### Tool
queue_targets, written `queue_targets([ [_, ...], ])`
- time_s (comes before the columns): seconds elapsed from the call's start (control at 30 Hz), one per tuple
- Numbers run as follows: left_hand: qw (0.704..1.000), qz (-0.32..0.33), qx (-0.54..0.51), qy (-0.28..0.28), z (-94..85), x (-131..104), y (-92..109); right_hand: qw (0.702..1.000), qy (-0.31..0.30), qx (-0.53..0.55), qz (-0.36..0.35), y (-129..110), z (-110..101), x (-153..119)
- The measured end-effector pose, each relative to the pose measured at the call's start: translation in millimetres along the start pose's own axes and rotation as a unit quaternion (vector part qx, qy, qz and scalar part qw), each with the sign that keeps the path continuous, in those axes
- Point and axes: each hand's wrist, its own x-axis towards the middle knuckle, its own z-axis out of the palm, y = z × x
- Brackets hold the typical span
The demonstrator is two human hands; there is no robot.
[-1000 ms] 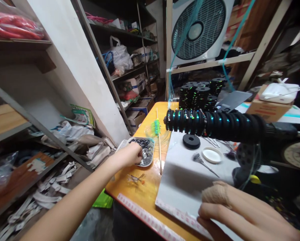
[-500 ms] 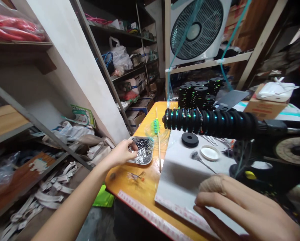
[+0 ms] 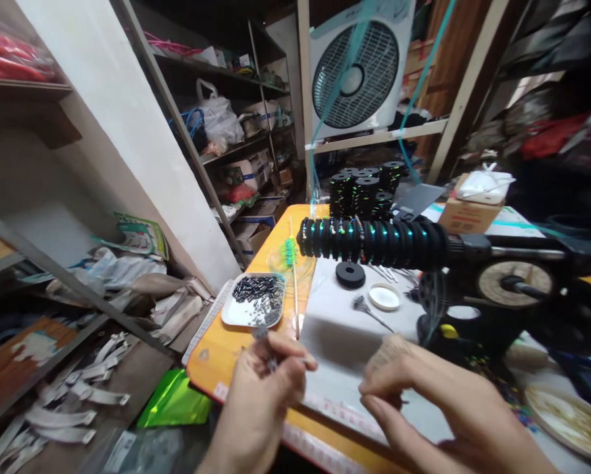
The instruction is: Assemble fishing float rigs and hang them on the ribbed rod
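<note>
My left hand [image 3: 270, 388] is above the table's front edge, thumb and fingertips pinched together. A small greyish tip shows at its fingertips, too small to name. My right hand [image 3: 424, 388] hovers over the white board [image 3: 325, 329] with thumb and fingers curled close; a beige wrap covers one fingertip. What it holds, if anything, is hidden. Just beyond my left hand sits a white tray [image 3: 229, 316] of black tubes [image 3: 258, 288] and small grey pieces [image 3: 260, 313]. A rod of black rings [image 3: 374, 238] with shiny teal bands extends above the board.
A black disc [image 3: 349, 275], a white lid [image 3: 384, 297] and a grey brush [image 3: 369, 311] lie on the board. A thin stick [image 3: 296, 296] with green bristles stands beside the tray. Black spools [image 3: 359, 191] and a box fan [image 3: 355, 76] are behind. At right is a round dish [image 3: 566, 418].
My left hand has left the tray and come back toward me, near my right hand, with its fingers pinched. The right hand stays low at the right. The camera view has shifted.
</note>
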Motion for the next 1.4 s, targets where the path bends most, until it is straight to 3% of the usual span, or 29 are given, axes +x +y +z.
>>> queue_targets([
  [0.13, 0.980, -0.075, -0.180, 0.043, 28.9, -22, -39, 0.999, 0.012, 0.036, 0.027, -3, 4, -2],
  [0.3, 0.960, -0.070, -0.258, 0.081, 40.9, -25, -60, 0.999, 0.002, 0.022, 0.030, -2, 4, -7],
  [0.97, 0.956, -0.051, -0.269, 0.103, 47.2, -26, -61, 0.999, 0.013, 0.034, 0.022, 0, 2, -4],
  [1.17, 0.964, -0.026, -0.237, 0.117, 52.8, -30, -63, 0.996, -0.011, 0.068, 0.058, 1, -4, -1],
  [1.3, 0.974, -0.020, -0.197, 0.109, 47.5, -28, -67, 0.989, -0.022, 0.124, 0.081, -1, -8, 4],
  [1.4, 0.985, 0.003, -0.138, 0.108, 43.5, -26, -67, 0.989, -0.031, 0.104, 0.099, -4, -9, 5],
])
